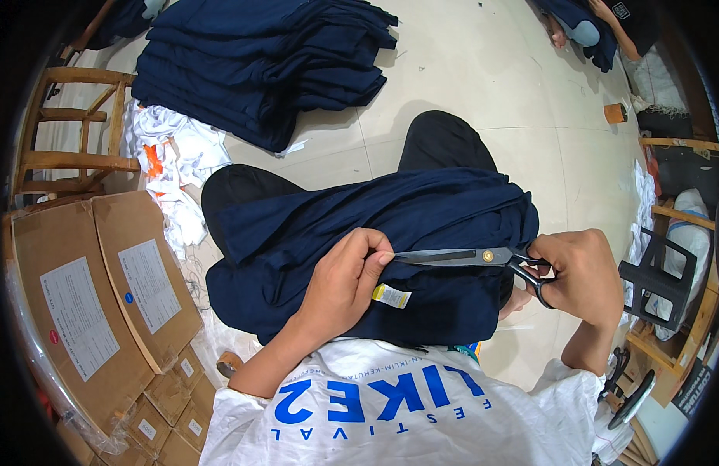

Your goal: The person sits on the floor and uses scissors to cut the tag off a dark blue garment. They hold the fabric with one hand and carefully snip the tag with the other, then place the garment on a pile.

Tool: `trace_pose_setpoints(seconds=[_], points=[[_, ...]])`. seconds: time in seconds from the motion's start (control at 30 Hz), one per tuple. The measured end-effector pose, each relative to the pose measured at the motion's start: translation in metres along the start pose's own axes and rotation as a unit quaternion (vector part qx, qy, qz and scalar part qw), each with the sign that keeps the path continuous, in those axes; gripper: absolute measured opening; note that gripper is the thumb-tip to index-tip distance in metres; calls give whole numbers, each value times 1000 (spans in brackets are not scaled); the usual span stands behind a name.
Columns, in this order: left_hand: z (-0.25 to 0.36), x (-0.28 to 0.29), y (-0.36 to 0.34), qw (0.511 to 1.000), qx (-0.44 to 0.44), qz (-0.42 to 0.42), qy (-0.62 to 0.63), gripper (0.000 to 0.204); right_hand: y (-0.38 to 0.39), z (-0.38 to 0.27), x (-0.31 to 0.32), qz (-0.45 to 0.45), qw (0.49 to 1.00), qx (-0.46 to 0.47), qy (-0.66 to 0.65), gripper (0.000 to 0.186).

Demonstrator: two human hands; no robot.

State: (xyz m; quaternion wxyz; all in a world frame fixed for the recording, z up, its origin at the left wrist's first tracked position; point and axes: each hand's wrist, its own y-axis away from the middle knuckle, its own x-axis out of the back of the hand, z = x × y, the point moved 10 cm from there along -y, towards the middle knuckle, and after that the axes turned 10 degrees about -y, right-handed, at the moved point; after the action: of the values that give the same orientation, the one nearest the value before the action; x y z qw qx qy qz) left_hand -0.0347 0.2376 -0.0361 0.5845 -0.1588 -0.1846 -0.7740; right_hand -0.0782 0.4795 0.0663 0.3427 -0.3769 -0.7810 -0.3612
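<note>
Leftward, cardboard boxes and a wooden chair edge the pale tiled floor. Centrally, navy cloth lies across the lap, where the left hand pinches at the scissors' tip; the right hand grips their handles, a black frame farther right

Tiled floor — piled navy garments

You have room to pass over the floor at upper right of centre. Cardboard boxes block you at lower left, a navy cloth pile at upper left; the scissors bar the centre.
</note>
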Motion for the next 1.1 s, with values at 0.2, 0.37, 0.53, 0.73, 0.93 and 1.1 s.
trace_pose_setpoints(seconds=[0.2, 0.37, 0.53, 0.73, 0.93, 1.1], points=[[1, -3, -1, 1000, -9, -2, -1, 11, -1, 1, 0, -16, 1000, -10, 22, 21], [-9, 10, 3, 999, 1, 36, 12, 13, -7, 2, -1, -28, 999, -19, 5, 22], [-68, 130, 61, 945, 83, 310, 64, 27, -1, 13, 17, 90, 994, -10, -56, 23], [-182, 265, 217, 782, 283, 495, -253, 21, -19, 25, 26, 196, 966, -26, -166, 26], [-181, 216, 149, 893, 220, 376, -115, 20, -82, -6, -20, 163, 909, -13, -384, 28], [-107, 158, 81, 919, 145, 285, -231, 30, -128, -62, -45, 42, 910, 19, -413, 30]])
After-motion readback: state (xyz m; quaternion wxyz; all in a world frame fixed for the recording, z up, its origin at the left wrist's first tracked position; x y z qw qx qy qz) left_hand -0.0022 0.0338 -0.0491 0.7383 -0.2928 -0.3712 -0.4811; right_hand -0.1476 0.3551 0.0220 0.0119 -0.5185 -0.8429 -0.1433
